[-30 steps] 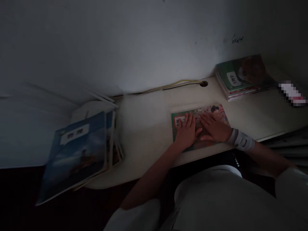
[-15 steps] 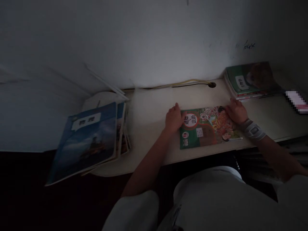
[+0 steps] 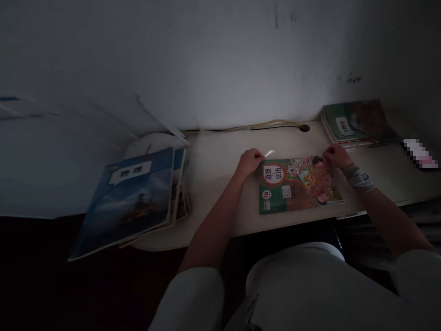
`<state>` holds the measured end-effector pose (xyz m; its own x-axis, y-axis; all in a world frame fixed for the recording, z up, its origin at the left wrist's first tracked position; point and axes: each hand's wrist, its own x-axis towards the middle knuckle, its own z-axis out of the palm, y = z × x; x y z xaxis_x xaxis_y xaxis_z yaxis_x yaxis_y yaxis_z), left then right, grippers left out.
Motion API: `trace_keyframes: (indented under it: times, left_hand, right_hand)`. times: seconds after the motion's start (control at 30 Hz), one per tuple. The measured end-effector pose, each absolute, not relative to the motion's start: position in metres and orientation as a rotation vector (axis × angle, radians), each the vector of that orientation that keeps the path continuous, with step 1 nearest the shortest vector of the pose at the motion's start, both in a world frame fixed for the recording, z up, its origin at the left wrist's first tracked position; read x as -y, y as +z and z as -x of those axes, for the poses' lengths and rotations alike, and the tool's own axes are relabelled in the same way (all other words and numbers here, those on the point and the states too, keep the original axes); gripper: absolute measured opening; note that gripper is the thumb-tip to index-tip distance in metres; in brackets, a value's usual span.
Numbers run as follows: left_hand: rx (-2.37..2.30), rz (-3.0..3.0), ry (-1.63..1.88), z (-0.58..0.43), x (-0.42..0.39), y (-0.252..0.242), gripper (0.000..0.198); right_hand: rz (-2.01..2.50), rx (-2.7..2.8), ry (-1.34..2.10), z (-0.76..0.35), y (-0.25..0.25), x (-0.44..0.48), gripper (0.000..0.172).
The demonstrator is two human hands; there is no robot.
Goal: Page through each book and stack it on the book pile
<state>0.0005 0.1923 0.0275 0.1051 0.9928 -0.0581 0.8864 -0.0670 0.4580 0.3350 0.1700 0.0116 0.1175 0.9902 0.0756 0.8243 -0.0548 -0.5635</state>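
A green and red picture book [image 3: 299, 185] lies flat on the pale desk [image 3: 220, 165] in front of me. My left hand [image 3: 251, 161] is closed at the book's upper left corner, and a thin pale sliver, perhaps a cover film or page edge, lifts from its fingers. My right hand [image 3: 336, 156], with a white band on the wrist, pinches the book's upper right corner. The room is dim.
A stack of blue-covered books [image 3: 136, 197] overhangs the desk's left end. Another pile of books with a green cover on top [image 3: 356, 124] sits at the back right against the wall. A yellow cable [image 3: 262, 125] runs along the wall to a desk hole.
Both hands left the middle of the cover and moved to its upper corners. The book now shows fully, and a pale sliver has risen at the left corner.
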Motion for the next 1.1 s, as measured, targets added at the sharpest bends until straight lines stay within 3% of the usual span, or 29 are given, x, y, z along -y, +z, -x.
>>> trace_keyframes:
  times: [0.33, 0.77, 1.0, 1.1]
  left_hand:
    - [-1.958, -2.059, 0.405, -0.006, -0.182, 0.019, 0.016]
    - [-2.125, -2.299, 0.182, -0.022, -0.164, 0.018, 0.049]
    - [-2.078, -2.403, 0.236, -0.025, -0.144, 0.025, 0.052]
    - [-1.922, -2.483, 0.166, -0.041, -0.125, 0.027, 0.052]
  right_hand:
    - [2.000, 1.901, 0.138, -0.315, 0.000, -0.171, 0.016]
    - [1.851, 1.913, -0.028, -0.314, -0.015, -0.179, 0.036]
    - [1.866, 2.073, 0.004, -0.317, 0.002, -0.190, 0.024]
    - [1.820, 2.142, -0.009, -0.308, 0.021, -0.179, 0.028]
